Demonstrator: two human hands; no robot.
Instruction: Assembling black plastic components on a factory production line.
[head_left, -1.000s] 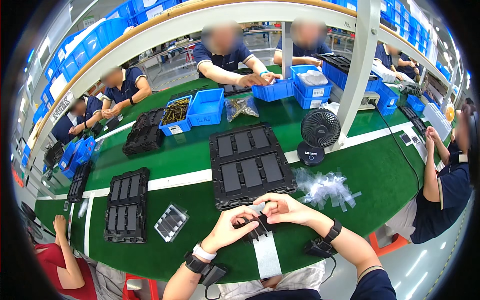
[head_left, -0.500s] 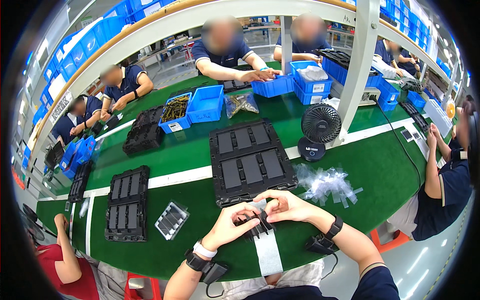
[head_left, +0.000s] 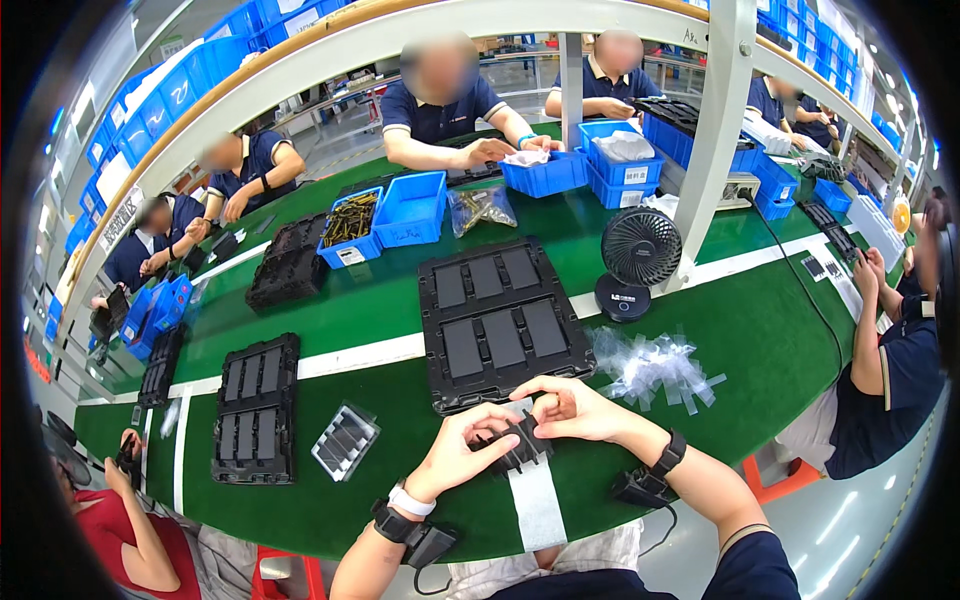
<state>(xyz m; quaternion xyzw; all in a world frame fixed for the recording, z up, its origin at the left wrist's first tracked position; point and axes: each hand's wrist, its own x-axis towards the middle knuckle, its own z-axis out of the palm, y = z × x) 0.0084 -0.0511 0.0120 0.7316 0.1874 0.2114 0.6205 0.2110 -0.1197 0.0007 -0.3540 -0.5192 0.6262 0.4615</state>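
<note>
Two bare hands close on a slatted black part [head_left: 520,450], which sits between them above the table's near edge; whether it is one piece or several thin slats is too small to tell. Taking that part as the middle of the dial, twelve pointing away from the wearer, the left hand [head_left: 463,452] is at nine o'clock, its fingers curled around the part's left end and its thumb lying across the near side. At two o'clock the right hand [head_left: 575,412] grips the right end, thumb below and forefinger arched above; exactly where its fingertips press is hidden. Most of the slats show in the gap between both thumbs. A white paper-like strip [head_left: 538,505] passes under the part and runs down to six o'clock.

Just beyond the fingers, at twelve o'clock, lies a black moulded tray [head_left: 434,345] with six dark grey rectangular panels in two rows of three. A loose heap of clear plastic strips [head_left: 655,372] lies at two o'clock, and a black desk fan [head_left: 640,250] stands at one. At nine o'clock a clear blister pack [head_left: 345,441] rests on the green tabletop [head_left: 390,505], beside a second black tray [head_left: 287,400].
</note>
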